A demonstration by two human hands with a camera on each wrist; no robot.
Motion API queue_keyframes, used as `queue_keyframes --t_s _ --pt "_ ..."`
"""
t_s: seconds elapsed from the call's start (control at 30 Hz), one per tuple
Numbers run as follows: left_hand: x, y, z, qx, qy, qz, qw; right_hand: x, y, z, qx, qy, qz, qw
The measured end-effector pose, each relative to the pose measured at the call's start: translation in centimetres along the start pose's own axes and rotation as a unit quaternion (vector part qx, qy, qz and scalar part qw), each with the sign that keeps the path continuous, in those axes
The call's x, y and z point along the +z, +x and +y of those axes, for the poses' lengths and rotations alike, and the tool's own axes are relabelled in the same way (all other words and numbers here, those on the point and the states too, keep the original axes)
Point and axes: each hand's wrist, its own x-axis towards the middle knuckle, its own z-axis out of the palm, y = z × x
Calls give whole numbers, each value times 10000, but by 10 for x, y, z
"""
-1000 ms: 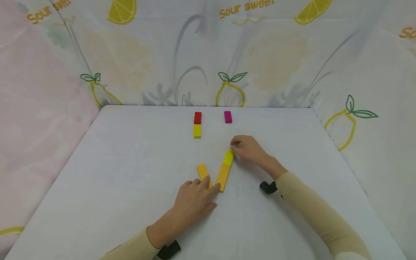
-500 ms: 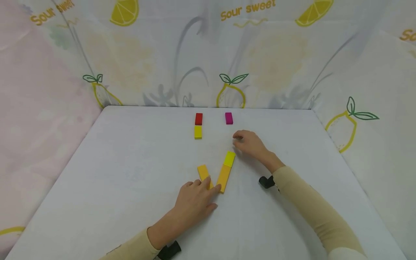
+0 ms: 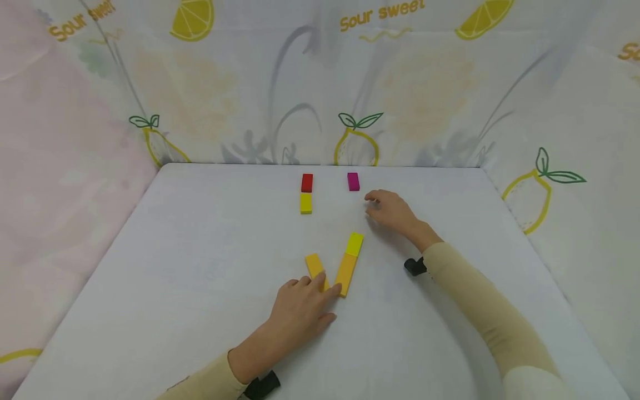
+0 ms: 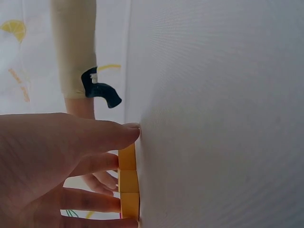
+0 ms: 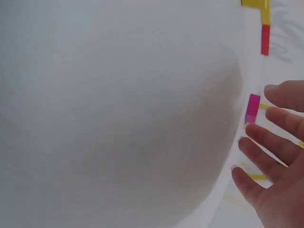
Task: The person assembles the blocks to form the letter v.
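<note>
My left hand [image 3: 300, 305] rests its fingertips on two orange blocks that slant together into a V, the left orange block [image 3: 314, 265] and the right orange block [image 3: 345, 275]. A bright yellow block [image 3: 354, 244] continues the right arm of the V, end to end. With nothing in its grasp, my right hand [image 3: 392, 212] hovers over the table, its thumb and fingers spread apart. Just beyond its fingertips lies a magenta block [image 3: 353, 181], also seen beside the fingers in the right wrist view, the magenta block [image 5: 253, 107].
At the back of the white table [image 3: 200, 250], a red block [image 3: 307, 183] stands in line with another yellow block [image 3: 306, 203]. A printed lemon curtain [image 3: 250, 83] hangs behind the table's far edge. Black wrist devices [image 3: 414, 266] stick out below both sleeves.
My right hand has left the bright yellow block and moved away across the table toward the magenta block, its fingers opening. The left hand stays on the orange blocks.
</note>
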Motion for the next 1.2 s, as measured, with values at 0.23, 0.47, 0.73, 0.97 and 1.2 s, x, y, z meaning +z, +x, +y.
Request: queue_keyframes --t_s 0.23,0.47,0.73,0.97,1.2 --pt "0 0 0 -9 -33 -43 10000 -11 13 2 -80 -31 30 10000" --pt "0 -1 0 -13 -100 -32 9999 -15 27 -1 -112 -11 116 9999" --pt "-1 -2 -1 8 -85 -24 10000 -12 37 -1 -125 -35 97 9999" --pt "-1 -2 -1 -20 -153 -21 9999 -13 45 -1 -258 16 176 9995" --pt "0 -3 -1 -36 -148 4 9999 -10 52 1 -119 146 107 9998"
